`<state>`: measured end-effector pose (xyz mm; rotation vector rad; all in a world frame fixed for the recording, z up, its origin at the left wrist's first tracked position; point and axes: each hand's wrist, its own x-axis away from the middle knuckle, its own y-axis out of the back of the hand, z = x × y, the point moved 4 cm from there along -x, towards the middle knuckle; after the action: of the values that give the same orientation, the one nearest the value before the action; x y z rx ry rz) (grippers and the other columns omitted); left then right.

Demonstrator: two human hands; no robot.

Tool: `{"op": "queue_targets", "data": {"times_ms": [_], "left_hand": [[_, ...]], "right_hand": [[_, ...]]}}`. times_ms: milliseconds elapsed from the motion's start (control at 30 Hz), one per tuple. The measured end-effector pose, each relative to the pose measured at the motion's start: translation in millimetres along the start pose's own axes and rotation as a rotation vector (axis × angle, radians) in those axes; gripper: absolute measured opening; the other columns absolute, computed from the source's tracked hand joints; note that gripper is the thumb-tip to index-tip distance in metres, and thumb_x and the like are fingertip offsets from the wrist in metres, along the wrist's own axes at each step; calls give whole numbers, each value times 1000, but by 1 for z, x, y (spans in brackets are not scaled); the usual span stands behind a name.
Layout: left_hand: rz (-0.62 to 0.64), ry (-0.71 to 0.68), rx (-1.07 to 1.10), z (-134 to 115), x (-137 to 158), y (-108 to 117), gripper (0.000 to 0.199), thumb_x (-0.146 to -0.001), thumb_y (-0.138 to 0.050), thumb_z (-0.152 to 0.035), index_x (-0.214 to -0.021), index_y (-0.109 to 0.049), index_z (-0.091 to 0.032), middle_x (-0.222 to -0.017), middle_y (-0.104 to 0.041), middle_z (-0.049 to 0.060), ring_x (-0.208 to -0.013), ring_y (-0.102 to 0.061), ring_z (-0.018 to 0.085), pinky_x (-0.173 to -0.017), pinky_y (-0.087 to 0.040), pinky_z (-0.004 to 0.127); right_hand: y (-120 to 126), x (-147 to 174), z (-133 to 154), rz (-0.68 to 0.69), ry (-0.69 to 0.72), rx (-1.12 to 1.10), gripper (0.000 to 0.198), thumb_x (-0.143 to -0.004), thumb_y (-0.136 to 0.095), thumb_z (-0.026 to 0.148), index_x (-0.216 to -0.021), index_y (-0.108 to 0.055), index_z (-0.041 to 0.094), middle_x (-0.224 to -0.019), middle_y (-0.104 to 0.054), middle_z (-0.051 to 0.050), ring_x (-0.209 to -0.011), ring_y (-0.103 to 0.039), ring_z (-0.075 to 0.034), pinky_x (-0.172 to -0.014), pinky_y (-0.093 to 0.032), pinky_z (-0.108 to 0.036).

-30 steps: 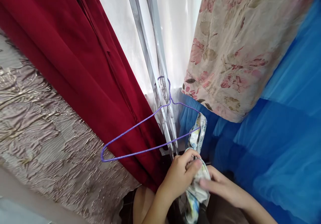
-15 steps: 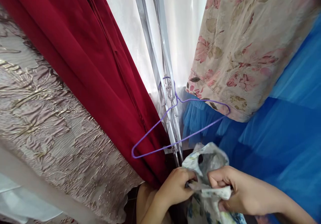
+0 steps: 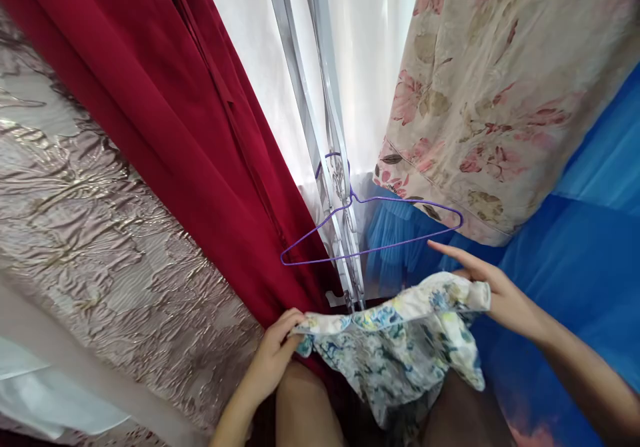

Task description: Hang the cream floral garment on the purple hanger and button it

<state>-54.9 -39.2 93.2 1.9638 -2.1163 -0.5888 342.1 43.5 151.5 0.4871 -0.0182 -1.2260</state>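
Note:
A small white garment (image 3: 390, 347) with a blue, green and yellow floral print is stretched between my hands above my lap. My left hand (image 3: 275, 350) pinches one end of its upper edge. The opposite end is held by my right hand (image 3: 493, 297), whose index finger points out towards a purple hanger (image 3: 351, 195); its other fingers are partly hidden behind the cloth. Nothing is on the hanger, which hangs by its hook from a grey metal stand (image 3: 320, 100) just beyond the garment.
Long red cloth (image 3: 200, 147) and a textured pink-gold fabric (image 3: 115, 233) hang on the left. To the right hang a beige floral garment (image 3: 465, 100) and blue tulle (image 3: 580, 287). White cloth (image 3: 370, 67) is behind the stand.
The bunched garment has been spread out sideways, my left hand moving left and my right hand up and to the right. The hanger has tilted, its left end rising.

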Motion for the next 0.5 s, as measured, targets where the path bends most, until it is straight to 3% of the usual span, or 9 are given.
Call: {"op": "queue_targets", "data": {"times_ms": [67, 167, 233, 300, 400, 500], "left_hand": [[-46, 8, 200, -11, -9, 11, 23, -92, -55, -37, -95, -67, -18, -99, -65, 6, -96, -57, 22, -86, -43, 28], [5, 86, 559, -17, -27, 13, 24, -86, -56, -39, -95, -64, -18, -91, -63, 5, -87, -57, 21, -79, -45, 30], [6, 97, 644, -19, -39, 17, 24, -82, -59, -39, -93, -62, -17, -87, -61, 5, -82, -56, 21, -76, -46, 30], [-50, 73, 534, -20, -50, 28, 20, -77, -62, -32, -87, -61, -16, -80, -59, 3, -76, -54, 18, -71, -43, 27], [-181, 8, 199, -21, -59, 51, 9, -70, -61, -22, -77, -59, -16, -73, -56, 0, -70, -49, 15, -65, -38, 24], [-278, -62, 46, -24, -63, 72, 5, -70, -56, -21, -71, -57, -16, -82, -59, 1, -81, -54, 17, -70, -41, 25]], "right_hand": [[-9, -20, 0, 18, 14, -48, 69, -93, -60, 48, -155, -37, 29, -96, -76, -6, -78, -70, -25, -67, -56, -33], [-10, -48, -2, -81, 91, -4, 58, -96, -52, 53, -148, -50, 27, -125, -70, -9, -104, -67, -29, -88, -54, -37], [-12, -62, -6, -54, 113, 14, 54, -99, -45, 52, -143, -56, 23, -131, -67, -10, -113, -64, -31, -97, -49, -40], [-17, -70, -10, 32, 108, 27, 49, -100, -45, 48, -135, -62, 19, -126, -69, -11, -113, -63, -30, -97, -48, -39], [-25, -70, -11, 107, 82, 68, 33, -94, -51, 35, -115, -69, 16, -105, -73, -8, -95, -65, -26, -83, -50, -34], [-31, -65, -9, 142, 69, 60, 27, -87, -50, 22, -104, -69, 15, -92, -72, -4, -83, -63, -22, -73, -47, -30]]}}
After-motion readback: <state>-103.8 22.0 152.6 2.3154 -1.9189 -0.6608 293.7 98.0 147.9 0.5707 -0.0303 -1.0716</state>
